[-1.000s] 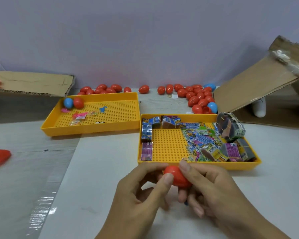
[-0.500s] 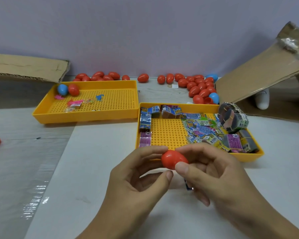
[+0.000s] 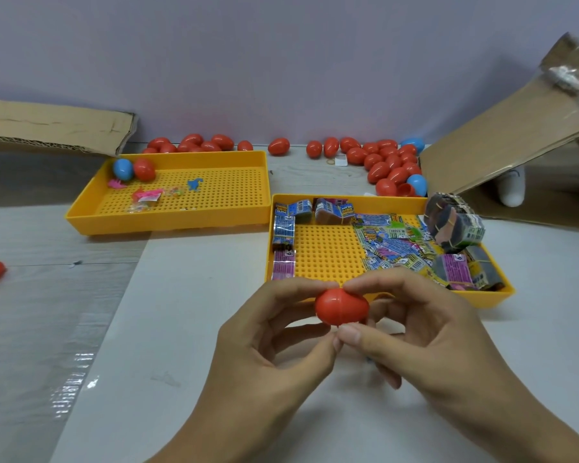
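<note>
A closed red plastic egg (image 3: 342,306) is held above the white table, just in front of the near yellow tray (image 3: 482,297). My left hand (image 3: 268,355) pinches its left half between forefinger and thumb. My right hand (image 3: 425,339) pinches its right half the same way, and the fingertips of both hands meet over and under the egg. The egg's seam runs upright between the two grips.
The near yellow tray holds several small printed packets (image 3: 391,243) and bundled stacks (image 3: 453,223). A second yellow tray (image 3: 168,220) at back left holds a blue egg (image 3: 122,169), a red egg (image 3: 144,169) and small toys. Several red eggs (image 3: 386,162) lie along the wall. Cardboard flaps (image 3: 502,142) stand at both sides.
The egg has turned in my fingers and now shows more fully, with both hands shifted from covering it to pinching it at its ends. The view has drifted slightly.
</note>
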A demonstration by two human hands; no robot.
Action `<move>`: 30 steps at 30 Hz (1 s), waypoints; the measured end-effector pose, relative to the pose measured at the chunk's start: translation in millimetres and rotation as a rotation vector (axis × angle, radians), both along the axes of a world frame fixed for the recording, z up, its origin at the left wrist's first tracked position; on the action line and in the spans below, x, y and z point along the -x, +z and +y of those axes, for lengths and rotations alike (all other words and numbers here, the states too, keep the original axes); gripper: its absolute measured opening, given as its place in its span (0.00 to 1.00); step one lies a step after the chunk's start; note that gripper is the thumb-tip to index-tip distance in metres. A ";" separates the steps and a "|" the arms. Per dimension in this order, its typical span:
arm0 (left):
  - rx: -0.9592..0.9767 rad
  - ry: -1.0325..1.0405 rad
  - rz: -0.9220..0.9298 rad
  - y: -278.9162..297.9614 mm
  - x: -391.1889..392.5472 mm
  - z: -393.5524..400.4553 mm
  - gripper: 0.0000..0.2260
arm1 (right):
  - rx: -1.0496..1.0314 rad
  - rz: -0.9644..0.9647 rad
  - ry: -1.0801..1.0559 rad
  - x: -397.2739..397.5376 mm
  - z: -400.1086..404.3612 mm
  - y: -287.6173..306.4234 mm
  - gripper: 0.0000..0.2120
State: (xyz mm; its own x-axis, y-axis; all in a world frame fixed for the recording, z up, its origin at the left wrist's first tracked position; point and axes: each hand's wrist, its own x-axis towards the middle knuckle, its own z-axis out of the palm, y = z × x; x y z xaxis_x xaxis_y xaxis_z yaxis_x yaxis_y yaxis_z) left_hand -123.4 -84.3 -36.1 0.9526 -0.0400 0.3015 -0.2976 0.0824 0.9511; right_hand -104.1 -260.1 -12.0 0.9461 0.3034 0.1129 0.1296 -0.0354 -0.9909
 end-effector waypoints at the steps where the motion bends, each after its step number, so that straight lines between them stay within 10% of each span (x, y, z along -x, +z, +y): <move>1: -0.001 0.003 0.006 0.2 0.2 -0.1 0.18 | -0.007 0.011 -0.010 0.2 -0.1 0.9 0.18; 17: -0.037 0.048 0.041 2.3 1.0 -0.8 0.17 | 0.082 0.019 -0.069 -6.2 -10.4 19.3 0.21; 24: -0.022 0.057 0.055 2.0 0.0 0.9 0.17 | 0.808 -0.027 0.051 -15.5 -57.4 40.0 0.11; 30: 0.019 0.064 0.075 0.0 -1.1 3.1 0.16 | 0.917 0.000 0.102 -18.3 -52.1 28.6 0.10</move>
State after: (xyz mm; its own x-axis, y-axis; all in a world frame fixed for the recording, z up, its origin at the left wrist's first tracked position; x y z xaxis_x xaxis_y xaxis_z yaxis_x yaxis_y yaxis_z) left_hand -122.3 -81.2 -36.1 0.9729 0.0271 0.2297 -0.2312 0.0840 0.9693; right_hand -85.7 -312.2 16.6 0.9099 0.3560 -0.2127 0.1752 -0.7948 -0.5810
